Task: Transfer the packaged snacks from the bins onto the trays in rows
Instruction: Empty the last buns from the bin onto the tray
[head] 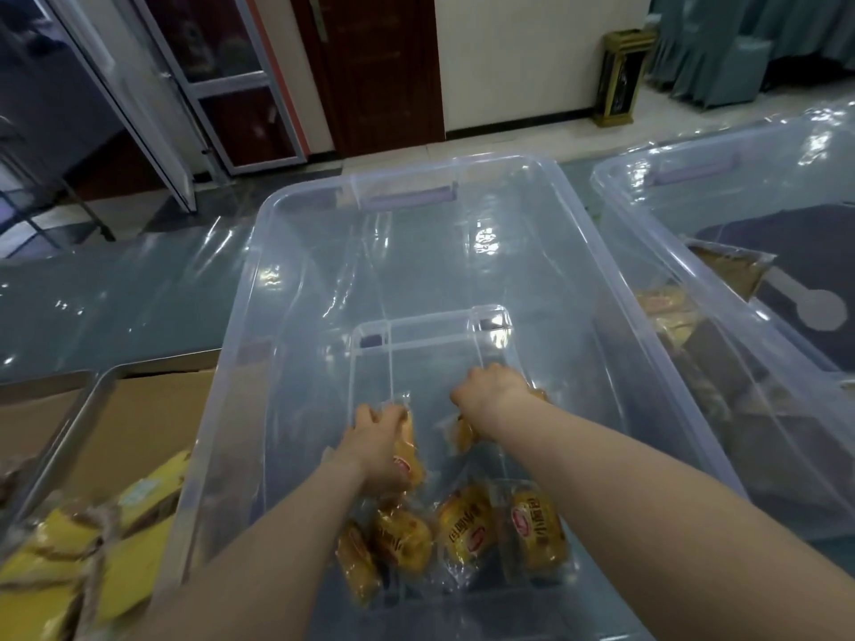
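Closest to the camera lie four loose snacks (465, 525), small golden-orange breads, each sealed in clear film with a red logo. They rest on the floor of the large transparent plastic bin (259, 252), at its near end. Both bare forearms reach over them into the bin.

The left hand (377, 448) has its fingers curled round one more such bread, the first packet (412, 455), which lies against the right side of the palm. The right hand (490, 386) is deeper in the bin and a little to the right. It is clenched over a second packet (465, 434), whose orange end and clear film come out under the wrist. Its fingertips are hidden behind the back of the hand, so I judge this hold only from the curled shape.

I judge these packets to be very light and soft. The bread would flatten under a hard squeeze, and the smooth film looks slippery. A good hold is probably across the middle with gentle pressure, or a pinch on the flat sealed end of the wrapper.

The four loose snacks lie just below the two wrists, near both hands but not touching them. Beside the bin, at the left, a grey metal tray (69, 432) already carries yellow wrapped snacks (139, 562). A second clear bin (694, 155) stands at the right on the glossy teal worktop (115, 289).
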### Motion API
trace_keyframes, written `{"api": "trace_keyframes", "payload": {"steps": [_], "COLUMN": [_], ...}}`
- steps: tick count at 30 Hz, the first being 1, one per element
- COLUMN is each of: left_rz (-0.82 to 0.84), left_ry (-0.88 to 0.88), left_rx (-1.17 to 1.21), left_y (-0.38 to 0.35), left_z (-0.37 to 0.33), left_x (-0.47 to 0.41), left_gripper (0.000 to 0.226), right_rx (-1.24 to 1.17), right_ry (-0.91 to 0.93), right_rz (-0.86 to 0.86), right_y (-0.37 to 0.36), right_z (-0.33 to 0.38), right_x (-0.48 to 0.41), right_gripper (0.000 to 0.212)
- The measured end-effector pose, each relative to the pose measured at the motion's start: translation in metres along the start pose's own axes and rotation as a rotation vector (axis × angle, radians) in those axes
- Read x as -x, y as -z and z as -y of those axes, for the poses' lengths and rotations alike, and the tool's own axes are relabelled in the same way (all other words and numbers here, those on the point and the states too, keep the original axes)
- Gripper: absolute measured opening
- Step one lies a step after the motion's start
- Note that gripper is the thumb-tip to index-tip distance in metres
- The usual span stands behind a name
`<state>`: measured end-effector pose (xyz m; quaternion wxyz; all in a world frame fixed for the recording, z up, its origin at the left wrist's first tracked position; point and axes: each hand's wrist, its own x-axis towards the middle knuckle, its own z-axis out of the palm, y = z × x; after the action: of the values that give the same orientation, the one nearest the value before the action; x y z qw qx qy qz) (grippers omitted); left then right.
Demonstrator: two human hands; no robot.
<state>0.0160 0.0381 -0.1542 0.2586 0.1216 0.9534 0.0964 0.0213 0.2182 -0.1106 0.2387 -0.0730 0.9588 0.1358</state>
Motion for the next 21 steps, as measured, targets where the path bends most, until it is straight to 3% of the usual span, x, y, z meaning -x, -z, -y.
{"api": "trace_keyframes", "payload": {"steps": [6,12,21], "left_rz": [-0.064,-0.287,-0.548], "left_ry": [-0.024,-0.055,-0.204], "left_rx": [-0.062,-0.153,-0.166], "left_y": [0.018,0.062,0.113], "left_z": [-0.011,-0.022,-0.031], "left_x": [0.001,0.004,0.013], "left_gripper": [0.064,0.045,0.067], "right_rx": [0.001,-0.070,-0.334], "right_ry": [0.047,0.091,-0.009], "right_rz": [-0.023,-0.276,-0.564], "right_y": [0.008,0.035,0.071], "right_z": [-0.003,-0.014,-0.047], "right_x": [0.001,0.003,0.013], "right_gripper": [0.037,0.040,0.033]}}
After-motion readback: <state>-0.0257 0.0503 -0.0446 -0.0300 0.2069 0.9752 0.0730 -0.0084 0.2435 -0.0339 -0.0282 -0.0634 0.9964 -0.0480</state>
